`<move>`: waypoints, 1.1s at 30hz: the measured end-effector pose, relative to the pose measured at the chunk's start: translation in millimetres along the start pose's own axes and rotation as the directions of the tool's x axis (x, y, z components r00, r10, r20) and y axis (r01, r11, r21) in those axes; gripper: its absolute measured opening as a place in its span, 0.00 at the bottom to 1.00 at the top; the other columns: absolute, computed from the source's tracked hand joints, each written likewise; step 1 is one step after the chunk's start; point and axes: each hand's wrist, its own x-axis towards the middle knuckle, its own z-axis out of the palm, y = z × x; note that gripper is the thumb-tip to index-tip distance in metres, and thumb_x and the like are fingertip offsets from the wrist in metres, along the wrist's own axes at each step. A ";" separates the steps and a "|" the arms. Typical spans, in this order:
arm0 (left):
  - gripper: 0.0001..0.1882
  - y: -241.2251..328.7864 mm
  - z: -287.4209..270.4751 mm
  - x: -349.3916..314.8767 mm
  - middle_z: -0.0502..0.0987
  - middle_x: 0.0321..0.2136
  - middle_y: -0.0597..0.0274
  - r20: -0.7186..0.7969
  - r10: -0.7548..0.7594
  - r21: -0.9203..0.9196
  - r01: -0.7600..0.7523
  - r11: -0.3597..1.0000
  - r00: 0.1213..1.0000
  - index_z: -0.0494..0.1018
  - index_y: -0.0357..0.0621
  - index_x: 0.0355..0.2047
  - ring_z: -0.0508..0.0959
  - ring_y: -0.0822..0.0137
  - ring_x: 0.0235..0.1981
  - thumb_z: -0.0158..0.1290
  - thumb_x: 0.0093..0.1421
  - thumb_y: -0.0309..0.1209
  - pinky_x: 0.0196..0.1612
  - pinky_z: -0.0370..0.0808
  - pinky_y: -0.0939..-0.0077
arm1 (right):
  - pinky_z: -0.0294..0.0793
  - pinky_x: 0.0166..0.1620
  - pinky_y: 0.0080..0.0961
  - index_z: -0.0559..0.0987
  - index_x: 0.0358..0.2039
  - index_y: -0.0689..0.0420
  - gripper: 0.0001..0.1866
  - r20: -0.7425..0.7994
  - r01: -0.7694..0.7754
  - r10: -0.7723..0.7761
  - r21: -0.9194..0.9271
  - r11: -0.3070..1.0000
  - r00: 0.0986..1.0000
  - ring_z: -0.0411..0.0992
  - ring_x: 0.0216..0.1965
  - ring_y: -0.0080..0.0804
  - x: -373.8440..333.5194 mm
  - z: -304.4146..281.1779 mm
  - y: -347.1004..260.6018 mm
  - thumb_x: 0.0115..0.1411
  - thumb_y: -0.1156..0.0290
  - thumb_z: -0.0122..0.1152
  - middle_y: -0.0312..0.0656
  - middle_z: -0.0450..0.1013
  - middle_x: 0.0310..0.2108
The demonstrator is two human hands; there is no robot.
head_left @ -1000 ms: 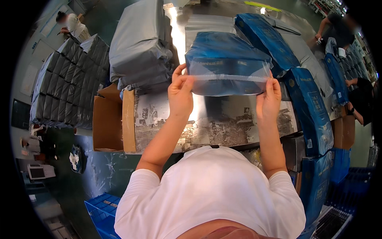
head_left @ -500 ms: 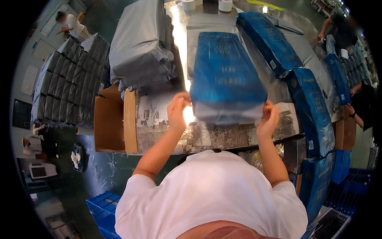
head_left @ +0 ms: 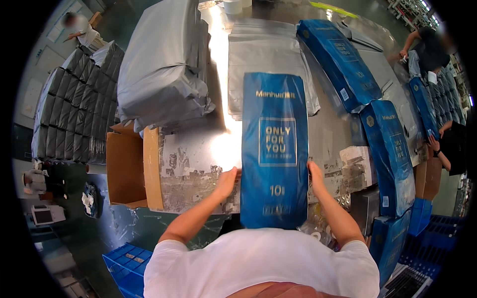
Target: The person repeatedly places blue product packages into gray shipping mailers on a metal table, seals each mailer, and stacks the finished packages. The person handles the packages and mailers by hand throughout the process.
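Note:
A long blue plastic-wrapped package (head_left: 274, 180) with gold print is lengthwise in front of me, its near end close to my white shirt. My left hand (head_left: 227, 182) presses against its left side, and my right hand (head_left: 315, 178) presses against its right side, so I hold it between both. My fingertips are partly hidden behind its edges. Just beyond its far end lies a flat stack of grey plastic bags (head_left: 266, 47) on the metal-topped table (head_left: 191, 164).
A tall pile of grey wrapped packs (head_left: 156, 64) stands left on the table, above an open cardboard box (head_left: 126, 169). More blue packages (head_left: 340, 64) line the right side. A co-worker (head_left: 432, 47) is at the far right. Blue crates (head_left: 126, 265) sit lower left.
The blue package has come toward me and now shows its printed face squarely. Both hands have drawn nearer to me and closed in on its sides.

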 end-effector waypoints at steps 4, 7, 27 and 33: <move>0.07 88.6 -37.9 93.4 0.71 0.29 0.49 -0.094 0.758 0.669 -0.523 0.529 0.646 0.71 0.38 0.28 0.73 0.58 0.33 0.48 0.50 0.29 0.33 0.68 0.67 | 0.66 0.24 0.22 0.75 0.26 0.61 0.10 -0.073 0.224 -0.274 -0.398 0.890 0.959 0.69 0.19 0.27 110.5 -14.2 -57.7 0.56 0.70 0.47 0.42 0.69 0.15; 0.14 153.8 -41.2 179.8 0.70 0.37 0.49 0.102 0.902 0.873 -0.472 0.121 0.419 0.70 0.37 0.34 0.70 0.52 0.41 0.48 0.43 0.18 0.44 0.68 0.64 | 0.70 0.36 0.34 0.76 0.29 0.62 0.08 0.067 0.541 -0.788 -0.762 0.356 0.613 0.72 0.31 0.45 230.9 -12.5 -75.0 0.49 0.76 0.49 0.48 0.72 0.29; 0.09 176.6 -49.1 222.0 0.72 0.35 0.49 -0.001 0.739 0.859 -0.378 0.345 0.673 0.64 0.41 0.32 0.72 0.48 0.35 0.49 0.49 0.23 0.37 0.70 0.62 | 0.70 0.33 0.38 0.71 0.30 0.58 0.07 0.105 0.458 -0.590 -0.743 0.489 0.800 0.71 0.31 0.50 262.7 8.1 -95.3 0.51 0.71 0.47 0.52 0.71 0.26; 0.08 163.6 -27.1 233.8 0.73 0.29 0.44 -0.252 0.584 0.800 -0.174 0.575 0.772 0.64 0.42 0.34 0.72 0.44 0.32 0.41 0.53 0.30 0.33 0.68 0.56 | 0.70 0.35 0.43 0.74 0.29 0.60 0.12 0.072 0.205 -0.278 -0.849 0.488 0.958 0.71 0.33 0.52 273.6 14.9 -70.1 0.52 0.67 0.46 0.54 0.72 0.29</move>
